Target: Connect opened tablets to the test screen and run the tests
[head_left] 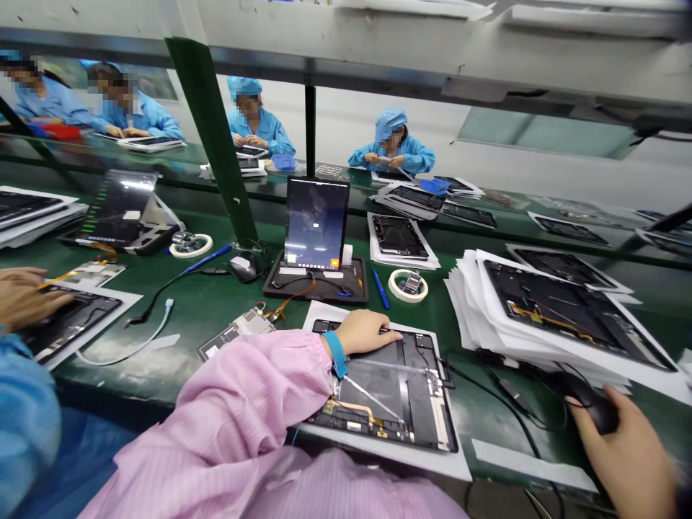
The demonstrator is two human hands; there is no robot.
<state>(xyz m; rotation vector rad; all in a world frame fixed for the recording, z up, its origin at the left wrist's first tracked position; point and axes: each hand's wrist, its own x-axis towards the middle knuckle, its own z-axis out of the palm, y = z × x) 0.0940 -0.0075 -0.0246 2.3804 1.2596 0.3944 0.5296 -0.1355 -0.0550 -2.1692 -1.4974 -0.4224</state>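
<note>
My left hand (363, 333), in a pink sleeve with a blue wrist strap, rests on the top edge of an opened tablet (394, 393) that lies on white paper in front of me. Its fingers are curled around a thin dark tool I cannot name. My right hand (627, 447) at the lower right is cupped over a black computer mouse (592, 404) whose cable runs left along the table. Behind the tablet, a second tablet (316, 223) stands upright in a black cradle (318, 285) with its screen lit.
A stack of opened tablets on paper sheets (562, 310) sits at right. Tape rolls (409, 285), blue pens (380, 288) and a white cable (135, 346) lie on the green table (210, 303). A co-worker's hand (24, 297) works at left; several people in blue sit at the far bench.
</note>
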